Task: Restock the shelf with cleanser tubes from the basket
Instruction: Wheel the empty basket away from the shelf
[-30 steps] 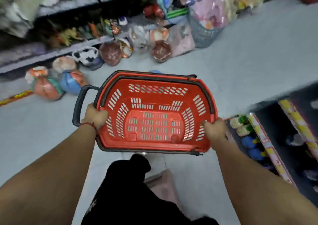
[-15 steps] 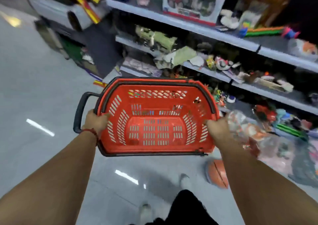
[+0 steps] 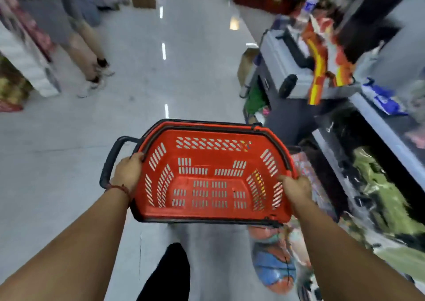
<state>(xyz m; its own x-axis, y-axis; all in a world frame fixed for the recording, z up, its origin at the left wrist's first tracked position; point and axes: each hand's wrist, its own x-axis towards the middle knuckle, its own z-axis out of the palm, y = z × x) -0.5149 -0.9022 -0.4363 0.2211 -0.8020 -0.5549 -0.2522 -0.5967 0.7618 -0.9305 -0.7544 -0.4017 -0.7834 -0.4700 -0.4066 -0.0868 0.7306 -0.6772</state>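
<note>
Grey shop floor (image 3: pixel 195 82) runs ahead, shelf (image 3: pixel 379 121) w/ blurred goods on my R, someone's legs (image 3: pixel 85 47) far L. I see the basket (image 3: pixel 207 212) held out front over the aisle, slotted bottom in plain view. L hand (image 3: pixel 128 174) grips its L rim beside the black handle (image 3: pixel 110 160); R hand (image 3: pixel 296 188) grips the R rim. Hands well apart, one per end. Bagged balls (image 3: pixel 273 266) sit on the floor by the shelf.

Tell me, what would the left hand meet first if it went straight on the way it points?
The red basket itself: the left hand grips its left rim, and the forearm's line runs into the slotted side wall. Beyond it, perhaps aisle floor; depth is unclear.
</note>
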